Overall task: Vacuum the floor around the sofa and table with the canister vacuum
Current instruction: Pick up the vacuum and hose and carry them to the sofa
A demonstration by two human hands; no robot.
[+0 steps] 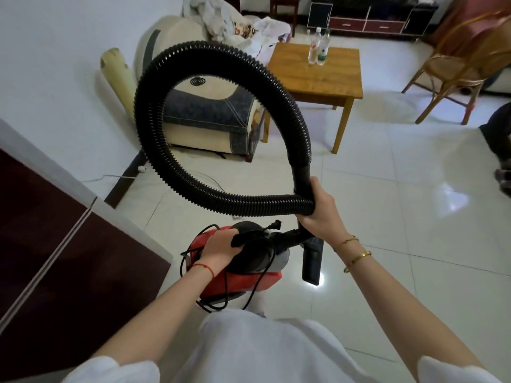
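Observation:
My left hand (219, 248) grips the black handle on top of the red canister vacuum (243, 268), held above the floor in front of me. Its black power cord is wrapped around the body. My right hand (318, 208) grips the ribbed black hose (154, 87) where its two ends cross, so the hose arcs up in a big loop. The black floor nozzle (312, 264) hangs below my right hand. The sofa (210, 111) stands ahead at the left, and the wooden table (318, 70) is to its right.
Two plastic bottles (318, 47) stand on the table. A rattan chair (464, 67) is at the right, a TV cabinet (373, 17) at the back. A dark cabinet (55, 244) fills the left foreground. A white cable (110, 176) trails on the tiled floor (401, 203).

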